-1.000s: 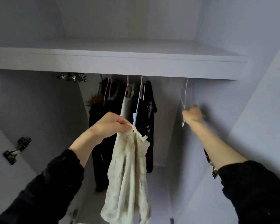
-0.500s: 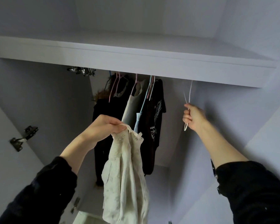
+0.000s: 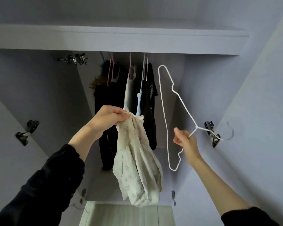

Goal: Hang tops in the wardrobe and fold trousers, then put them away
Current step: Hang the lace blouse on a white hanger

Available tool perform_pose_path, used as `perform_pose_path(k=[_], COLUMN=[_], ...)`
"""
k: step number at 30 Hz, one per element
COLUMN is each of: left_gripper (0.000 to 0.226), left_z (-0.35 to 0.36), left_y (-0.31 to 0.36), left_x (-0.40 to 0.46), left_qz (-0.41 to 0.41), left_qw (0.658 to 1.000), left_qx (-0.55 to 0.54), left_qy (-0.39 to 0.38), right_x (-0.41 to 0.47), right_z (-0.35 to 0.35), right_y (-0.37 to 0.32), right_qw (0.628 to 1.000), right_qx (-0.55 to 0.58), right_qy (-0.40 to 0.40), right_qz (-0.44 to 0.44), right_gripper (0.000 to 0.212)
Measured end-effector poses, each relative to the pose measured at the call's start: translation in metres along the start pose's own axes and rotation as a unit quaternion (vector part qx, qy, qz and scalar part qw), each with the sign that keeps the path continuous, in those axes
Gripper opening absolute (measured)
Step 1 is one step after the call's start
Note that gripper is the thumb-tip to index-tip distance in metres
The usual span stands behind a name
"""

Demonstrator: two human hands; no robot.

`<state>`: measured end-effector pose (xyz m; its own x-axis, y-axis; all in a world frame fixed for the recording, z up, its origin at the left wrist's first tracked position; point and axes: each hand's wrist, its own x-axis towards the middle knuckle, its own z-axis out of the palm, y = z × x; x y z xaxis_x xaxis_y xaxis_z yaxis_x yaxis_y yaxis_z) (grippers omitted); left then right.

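Cream, limp lace-trimmed cotton top (image 3: 137, 162) hangs light from my left hand (image 3: 107, 117) pinching its neckline, while my right hand (image 3: 185, 141) grips the stiff white wire hanger (image 3: 166, 128) by its neck.

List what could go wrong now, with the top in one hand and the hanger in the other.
1. The left hand pinches the cream top only by its lace edge, so the bunched fabric might slip free and drop.
2. The right hand holds the white wire hanger near its neck, with the hook close to the door hinge; it could snag there.
3. The hanger's far end swings near the hung dark clothes and may catch them.
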<state>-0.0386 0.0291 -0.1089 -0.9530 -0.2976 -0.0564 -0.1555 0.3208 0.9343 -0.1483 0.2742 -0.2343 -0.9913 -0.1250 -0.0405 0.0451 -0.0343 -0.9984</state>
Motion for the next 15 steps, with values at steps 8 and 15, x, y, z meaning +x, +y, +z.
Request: perform_pose_path(k=[8, 15], left_gripper=[0.012, 0.006], left_z=[-0.016, -0.029], left_y=[-0.012, -0.021], left_x=[-0.021, -0.034], left_qz=[-0.038, -0.076], left_qw=[0.997, 0.983], left_qx=[-0.041, -0.07], left_qy=[0.052, 0.153], right_x=[-0.055, -0.056], right_z=[-0.002, -0.027], right_y=[-0.009, -0.031], right_qw=[0.999, 0.997], right_qx=[0.022, -0.078], right_qy=[0.028, -0.004], right_qz=[-0.002, -0.014], right_gripper=[0.059, 0.071])
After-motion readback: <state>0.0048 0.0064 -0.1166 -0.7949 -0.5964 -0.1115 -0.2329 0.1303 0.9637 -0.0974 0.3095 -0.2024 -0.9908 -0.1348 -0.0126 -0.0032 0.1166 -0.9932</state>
